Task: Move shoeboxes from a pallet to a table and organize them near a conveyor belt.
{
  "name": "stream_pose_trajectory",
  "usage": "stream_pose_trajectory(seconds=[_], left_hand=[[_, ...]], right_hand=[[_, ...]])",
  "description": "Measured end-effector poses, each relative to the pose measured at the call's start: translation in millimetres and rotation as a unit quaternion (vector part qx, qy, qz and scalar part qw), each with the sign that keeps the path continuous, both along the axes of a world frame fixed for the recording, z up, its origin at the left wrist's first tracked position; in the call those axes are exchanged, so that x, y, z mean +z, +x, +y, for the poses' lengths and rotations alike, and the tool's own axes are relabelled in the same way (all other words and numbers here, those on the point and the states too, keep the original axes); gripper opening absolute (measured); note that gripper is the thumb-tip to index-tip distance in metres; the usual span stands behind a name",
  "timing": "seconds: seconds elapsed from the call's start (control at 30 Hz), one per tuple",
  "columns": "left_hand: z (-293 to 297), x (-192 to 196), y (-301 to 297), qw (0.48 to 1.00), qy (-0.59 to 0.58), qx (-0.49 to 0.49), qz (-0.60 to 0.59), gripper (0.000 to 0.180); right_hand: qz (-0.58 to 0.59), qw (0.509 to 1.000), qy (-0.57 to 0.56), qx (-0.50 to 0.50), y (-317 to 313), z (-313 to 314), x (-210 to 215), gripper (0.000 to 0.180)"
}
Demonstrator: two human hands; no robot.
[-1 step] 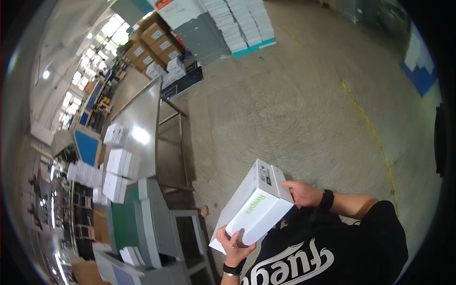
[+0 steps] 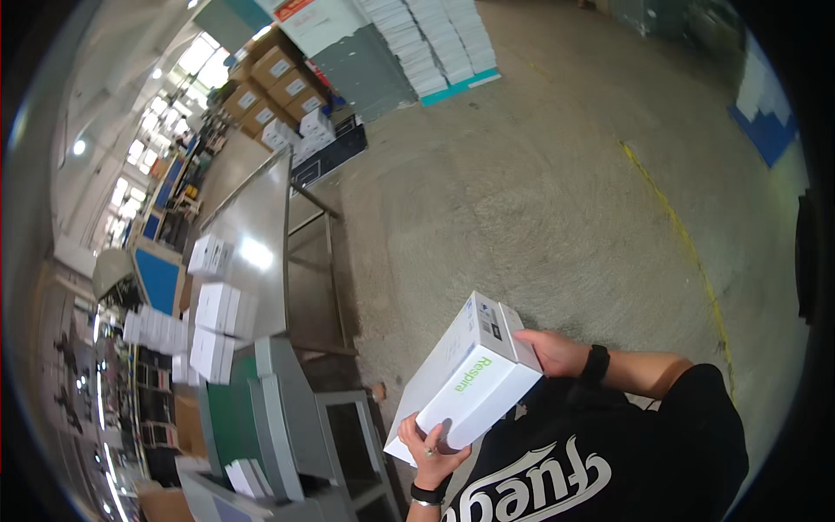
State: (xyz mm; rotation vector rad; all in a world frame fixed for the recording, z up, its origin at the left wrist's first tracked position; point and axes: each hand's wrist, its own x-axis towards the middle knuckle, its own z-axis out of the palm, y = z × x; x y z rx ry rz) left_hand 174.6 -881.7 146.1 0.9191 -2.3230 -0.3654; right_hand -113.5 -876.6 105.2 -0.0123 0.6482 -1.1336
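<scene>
A white carton (image 2: 465, 378) with green lettering on one long side and a dark printed label on its end is held in front of my body, tilted. My left hand (image 2: 429, 445) grips its near lower end, thumb and fingers spread across the corner; a ring and a dark wristband show. My right hand (image 2: 550, 351) clasps the other end by the edge beside the label, its fingers partly hidden behind the carton. A seam runs along the carton near my right hand, and its underside is out of sight.
To the left stands a steel table (image 2: 261, 204) with several white cartons (image 2: 217, 306) at its edge. Nearer is a grey-framed conveyor (image 2: 283, 418) with a green belt. Brown boxes (image 2: 283, 78) and stacked white sheets (image 2: 426, 43) stand farther off. A yellow line (image 2: 678, 226) crosses the floor.
The view has shifted slightly, so the table and conveyor sit a little lower in the picture. Both hands keep the same hold on the carton.
</scene>
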Motion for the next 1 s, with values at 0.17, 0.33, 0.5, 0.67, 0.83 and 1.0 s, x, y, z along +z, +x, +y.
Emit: stream_pose_trajectory(seconds=[0.17,0.33,0.5,0.67,0.83,1.0], left_hand=[[-97,-7,-33,0.998,0.02,-0.009,-0.066,0.08],[-199,-111,-60,0.99,0.109,0.076,0.049,0.075],[-310,-121,-105,0.93,0.286,0.229,-0.043,0.073],[-418,-170,-63,0.855,0.408,0.32,-0.03,0.057],[-491,-272,10,0.835,0.47,0.281,-0.062,0.046],[-675,-337,11,0.854,0.453,0.211,-0.145,0.041]], right_hand=[[0.001,1.0,0.007,0.004,-15,-105,-21,0.035],[0.149,0.987,-0.042,-0.052,-39,-251,-36,0.033],[0.65,0.753,-0.089,0.041,-67,-398,-58,0.041],[0.755,0.627,-0.177,0.077,-154,-540,-91,0.048],[0.838,0.389,-0.169,0.344,-214,-670,-177,0.053],[0.786,0.338,-0.032,0.517,-352,-580,-346,0.069]])
